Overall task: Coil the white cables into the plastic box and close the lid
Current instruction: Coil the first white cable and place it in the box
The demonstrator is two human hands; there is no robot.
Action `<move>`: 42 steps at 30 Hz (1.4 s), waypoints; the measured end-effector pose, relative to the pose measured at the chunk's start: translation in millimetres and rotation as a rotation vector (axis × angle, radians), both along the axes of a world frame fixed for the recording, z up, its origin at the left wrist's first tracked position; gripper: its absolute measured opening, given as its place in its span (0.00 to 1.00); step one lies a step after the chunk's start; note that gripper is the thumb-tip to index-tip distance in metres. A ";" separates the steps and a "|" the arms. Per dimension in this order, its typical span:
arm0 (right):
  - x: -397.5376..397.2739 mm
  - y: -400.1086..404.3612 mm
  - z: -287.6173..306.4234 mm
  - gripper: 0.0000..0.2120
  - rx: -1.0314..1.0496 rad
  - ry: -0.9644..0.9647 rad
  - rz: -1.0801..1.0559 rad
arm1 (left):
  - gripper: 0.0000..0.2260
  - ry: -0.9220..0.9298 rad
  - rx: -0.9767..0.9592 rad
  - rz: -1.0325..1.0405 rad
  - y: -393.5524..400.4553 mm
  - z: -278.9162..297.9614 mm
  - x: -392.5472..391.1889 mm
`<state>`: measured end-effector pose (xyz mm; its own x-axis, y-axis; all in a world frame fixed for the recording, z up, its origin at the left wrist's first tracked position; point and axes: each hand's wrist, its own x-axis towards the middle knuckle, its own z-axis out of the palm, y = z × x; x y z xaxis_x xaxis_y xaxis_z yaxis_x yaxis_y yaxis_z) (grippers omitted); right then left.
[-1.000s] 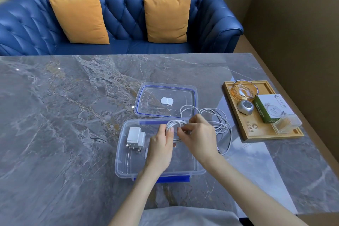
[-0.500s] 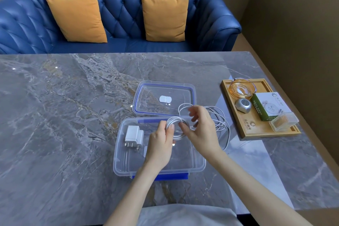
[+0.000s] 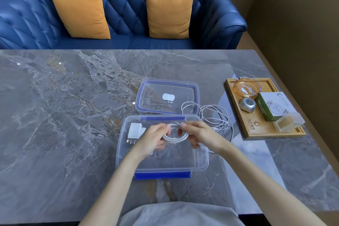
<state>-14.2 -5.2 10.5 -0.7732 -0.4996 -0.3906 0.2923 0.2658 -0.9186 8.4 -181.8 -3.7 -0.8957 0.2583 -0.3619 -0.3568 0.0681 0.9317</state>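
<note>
Here, a coiled white cable [image 3: 175,135] is pinched between the left hand [image 3: 153,139] and right hand [image 3: 200,136] above the open plastic box [image 3: 201,159], its loose loops trailing across the desk [image 3: 64,115] beside the detached lid [image 3: 146,93]; a white charger [image 3: 134,130] lies inside the box

Clear plastic box [image 3: 200,161], glossy marble table [image 3: 73,115]

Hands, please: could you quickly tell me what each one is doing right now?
Left hand: closed, pinching the coiled white cable.
Right hand: closed on the same coil's other side.
</note>
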 end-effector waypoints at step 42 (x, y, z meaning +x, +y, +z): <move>-35.3 -61.3 -104.9 0.10 0.575 0.181 -0.275 | 0.21 0.002 -1.200 -0.150 -7.7 -46.7 4.7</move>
<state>-49.5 -66.5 -94.4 -0.9213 -0.0253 -0.3881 0.2738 0.6665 -0.6934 13.0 -189.5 -50.4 -0.8866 -0.1394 -0.4411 -0.2694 0.9307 0.2473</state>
